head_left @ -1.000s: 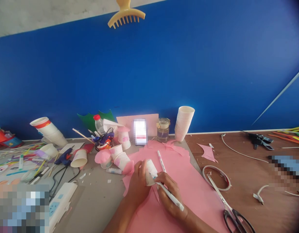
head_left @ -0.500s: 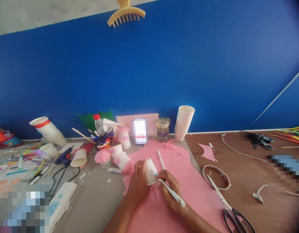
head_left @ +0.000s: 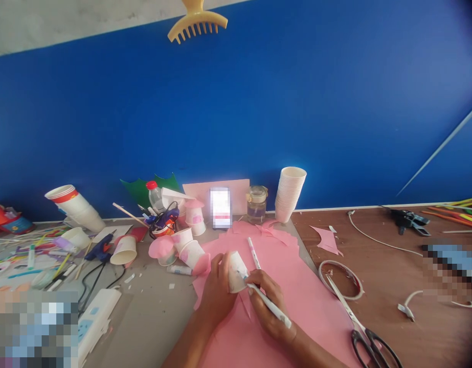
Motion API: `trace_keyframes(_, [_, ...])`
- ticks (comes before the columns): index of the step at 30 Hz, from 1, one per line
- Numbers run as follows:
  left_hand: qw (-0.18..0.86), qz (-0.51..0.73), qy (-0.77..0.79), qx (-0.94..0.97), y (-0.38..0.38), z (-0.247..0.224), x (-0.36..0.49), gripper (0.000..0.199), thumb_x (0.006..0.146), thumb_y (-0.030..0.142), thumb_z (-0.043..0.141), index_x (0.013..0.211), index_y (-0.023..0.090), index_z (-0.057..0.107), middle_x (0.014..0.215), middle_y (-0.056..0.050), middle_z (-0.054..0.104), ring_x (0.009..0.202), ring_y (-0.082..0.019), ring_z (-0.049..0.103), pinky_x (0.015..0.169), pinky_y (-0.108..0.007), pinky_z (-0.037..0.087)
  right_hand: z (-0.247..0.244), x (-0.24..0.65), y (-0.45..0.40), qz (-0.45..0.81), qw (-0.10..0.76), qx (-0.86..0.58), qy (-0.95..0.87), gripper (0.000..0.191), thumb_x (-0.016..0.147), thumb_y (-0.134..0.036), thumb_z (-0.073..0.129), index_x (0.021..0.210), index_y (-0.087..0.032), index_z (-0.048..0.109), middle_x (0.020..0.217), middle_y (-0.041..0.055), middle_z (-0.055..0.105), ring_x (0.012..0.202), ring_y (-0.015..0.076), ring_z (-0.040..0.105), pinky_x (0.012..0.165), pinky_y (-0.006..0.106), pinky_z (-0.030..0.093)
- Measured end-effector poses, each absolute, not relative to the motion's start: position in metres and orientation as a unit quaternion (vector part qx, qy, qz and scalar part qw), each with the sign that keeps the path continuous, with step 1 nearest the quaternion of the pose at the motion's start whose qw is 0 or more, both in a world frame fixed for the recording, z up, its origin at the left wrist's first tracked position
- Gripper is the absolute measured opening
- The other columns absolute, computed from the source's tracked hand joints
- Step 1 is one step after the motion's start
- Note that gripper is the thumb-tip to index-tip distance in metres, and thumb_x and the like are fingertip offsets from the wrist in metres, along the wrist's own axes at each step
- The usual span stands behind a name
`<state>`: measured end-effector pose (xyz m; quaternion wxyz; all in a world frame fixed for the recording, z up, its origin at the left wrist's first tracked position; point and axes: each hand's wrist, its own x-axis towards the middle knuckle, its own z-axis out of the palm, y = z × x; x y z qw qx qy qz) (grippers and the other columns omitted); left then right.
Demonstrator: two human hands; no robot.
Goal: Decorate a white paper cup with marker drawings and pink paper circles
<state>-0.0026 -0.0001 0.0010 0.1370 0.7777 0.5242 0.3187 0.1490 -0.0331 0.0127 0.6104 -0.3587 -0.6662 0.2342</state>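
A white paper cup [head_left: 238, 273] lies tilted in my left hand [head_left: 217, 286], whose fingers wrap round its left side. My right hand [head_left: 268, 304] grips a white marker [head_left: 272, 306], and the tip touches or nearly touches the cup's wall. Small marks show on the cup, too fine to make out. Both hands are over a large sheet of pink paper [head_left: 297, 306]. Just beyond the right hand, a second white marker [head_left: 253, 251] rests on the paper. Several cups with pink paper tops [head_left: 162, 248] stand and lie to the left of my left hand.
Scissors [head_left: 364, 332] and a tape roll [head_left: 341, 280] lie on the right. At the back are stacked paper cups [head_left: 290, 194], a glass jar [head_left: 257, 203] and a lit phone [head_left: 220, 207]. A glue gun [head_left: 100, 248] and a power strip [head_left: 99, 317] are on the left.
The view has shifted very slightly. My hands, the cup and the marker keep almost the same positions.
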Motion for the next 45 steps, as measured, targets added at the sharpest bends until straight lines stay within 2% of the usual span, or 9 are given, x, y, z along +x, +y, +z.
trace_keyframes(3, [0.141, 0.317, 0.523, 0.778, 0.0003, 0.0006, -0.0028, 0.062, 0.076, 0.01, 0.051, 0.134, 0.014, 0.03, 0.124, -0.018, 0.039, 0.111, -0.027, 0.05, 0.084, -0.041, 0.051, 0.0108, 0.1494, -0.0329, 0.242, 0.616, -0.375, -0.649, 0.014, 0.084, -0.012, 0.044, 0.088, -0.021, 0.055, 0.074, 0.0023, 0.056, 0.064, 0.0155, 0.052, 0.057, 0.027, 0.044])
trace_keyframes(7, [0.147, 0.316, 0.524, 0.777, 0.0008, 0.0007, -0.0034, 0.062, 0.076, 0.01, 0.05, 0.134, 0.014, 0.029, 0.124, -0.018, 0.039, 0.11, -0.026, 0.051, 0.083, -0.041, 0.051, 0.0093, 0.1491, -0.0336, 0.245, 0.606, -0.359, -0.666, 0.015, 0.084, -0.013, 0.045, 0.091, -0.022, 0.055, 0.078, 0.0031, 0.057, 0.072, 0.0172, 0.054, 0.065, 0.03, 0.046])
trace_keyframes(12, [0.141, 0.319, 0.518, 0.781, 0.001, -0.0011, -0.0041, 0.062, 0.077, 0.013, 0.051, 0.135, 0.014, 0.028, 0.125, -0.018, 0.038, 0.113, -0.027, 0.049, 0.084, -0.04, 0.051, 0.0083, 0.1493, -0.0337, 0.251, 0.61, -0.39, -0.643, 0.015, 0.083, -0.011, 0.045, 0.087, -0.022, 0.054, 0.075, 0.0019, 0.056, 0.066, 0.0157, 0.052, 0.059, 0.027, 0.043])
trace_keyframes(16, [0.142, 0.318, 0.524, 0.777, 0.0011, -0.0016, -0.0041, 0.063, 0.076, 0.01, 0.05, 0.134, 0.015, 0.029, 0.125, -0.017, 0.038, 0.112, -0.026, 0.05, 0.084, -0.039, 0.051, 0.0079, 0.1489, -0.034, 0.246, 0.604, -0.366, -0.664, 0.016, 0.083, -0.012, 0.045, 0.09, -0.022, 0.055, 0.078, 0.0028, 0.057, 0.072, 0.0173, 0.054, 0.065, 0.029, 0.045])
trace_keyframes(21, [0.141, 0.319, 0.517, 0.782, 0.0008, -0.0012, -0.0046, 0.061, 0.078, 0.013, 0.051, 0.135, 0.016, 0.027, 0.126, -0.017, 0.037, 0.114, -0.027, 0.049, 0.087, -0.041, 0.05, 0.0074, 0.1491, -0.0325, 0.249, 0.611, -0.398, -0.637, 0.015, 0.082, -0.011, 0.045, 0.086, -0.021, 0.054, 0.075, 0.0016, 0.056, 0.064, 0.0153, 0.052, 0.058, 0.027, 0.043])
trace_keyframes(25, [0.145, 0.318, 0.519, 0.78, 0.0005, -0.0004, -0.0044, 0.063, 0.077, 0.011, 0.051, 0.135, 0.015, 0.027, 0.125, -0.018, 0.038, 0.113, -0.027, 0.049, 0.086, -0.04, 0.05, 0.0057, 0.1487, -0.0335, 0.246, 0.611, -0.376, -0.652, 0.014, 0.083, -0.013, 0.046, 0.089, -0.022, 0.055, 0.078, 0.0022, 0.057, 0.07, 0.0166, 0.053, 0.063, 0.029, 0.045])
trace_keyframes(30, [0.149, 0.33, 0.513, 0.778, 0.001, -0.0003, -0.0038, 0.061, 0.079, 0.013, 0.052, 0.134, 0.015, 0.028, 0.125, -0.017, 0.038, 0.115, -0.026, 0.048, 0.089, -0.04, 0.049, 0.0029, 0.1491, -0.0337, 0.261, 0.608, -0.411, -0.627, 0.013, 0.083, -0.013, 0.045, 0.086, -0.021, 0.054, 0.075, 0.0016, 0.056, 0.064, 0.0151, 0.051, 0.058, 0.027, 0.043])
trace_keyframes(43, [0.136, 0.331, 0.515, 0.779, 0.0011, -0.0024, -0.004, 0.061, 0.077, 0.01, 0.051, 0.134, 0.014, 0.029, 0.125, -0.017, 0.04, 0.114, -0.026, 0.048, 0.087, -0.039, 0.05, 0.0053, 0.1492, -0.0336, 0.243, 0.61, -0.393, -0.643, 0.012, 0.082, -0.014, 0.046, 0.087, -0.021, 0.055, 0.076, 0.0024, 0.058, 0.068, 0.0164, 0.054, 0.062, 0.028, 0.045])
trace_keyframes(45, [0.131, 0.329, 0.514, 0.782, 0.0012, -0.0023, -0.0039, 0.061, 0.079, 0.012, 0.051, 0.135, 0.014, 0.028, 0.125, -0.017, 0.04, 0.115, -0.026, 0.048, 0.086, -0.039, 0.05, 0.005, 0.1494, -0.0331, 0.247, 0.612, -0.414, -0.627, 0.012, 0.082, -0.015, 0.046, 0.086, -0.021, 0.056, 0.074, 0.002, 0.058, 0.065, 0.0158, 0.054, 0.059, 0.027, 0.045])
